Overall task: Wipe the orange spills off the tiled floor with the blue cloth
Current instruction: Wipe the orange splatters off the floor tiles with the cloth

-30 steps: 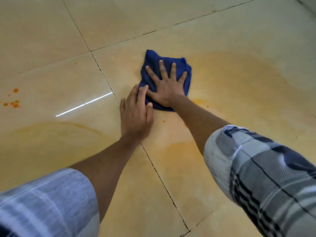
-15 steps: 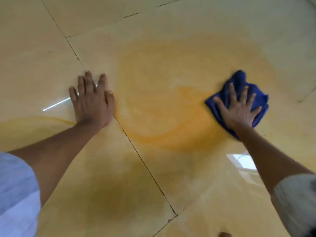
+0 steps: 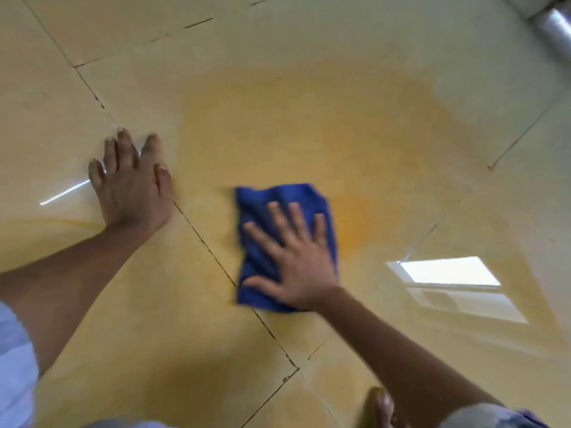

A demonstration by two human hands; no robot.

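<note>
A glossy cream tiled floor (image 3: 309,32) is seen from above, crossed by dark grout lines, and a wide, pale orange smear (image 3: 309,134) is spread over the tile beyond the blue cloth (image 3: 278,199). A denser orange patch (image 3: 350,223) is seen just to the right of the cloth, touching its edge. The cloth itself is laid flat and rumpled on the floor, with its near left corner lying over the diagonal grout line (image 3: 200,239).

The right hand (image 3: 296,257) is pressed flat on the near half of the cloth, with the fingers straight and spread and the thumb stretched toward the cloth's left edge; nothing is clutched in this grip, and the cloth is only held down under the palm and fingers. The far edge of the cloth is left uncovered beyond the fingertips.

The left hand (image 3: 133,183) is planted flat on the bare floor well to the left of the cloth, fingers straight and slightly apart, with nothing held. A bright streak of reflected light (image 3: 65,193) is seen beside it, farther from the cloth. A window reflection (image 3: 448,273) is shown on the tile to the right of the cloth. A faint orange ring (image 3: 71,222) is visible left of the cloth, at the left wrist. A metallic cylinder (image 3: 553,29) is glimpsed, blurred, far beyond the cloth to the right.
</note>
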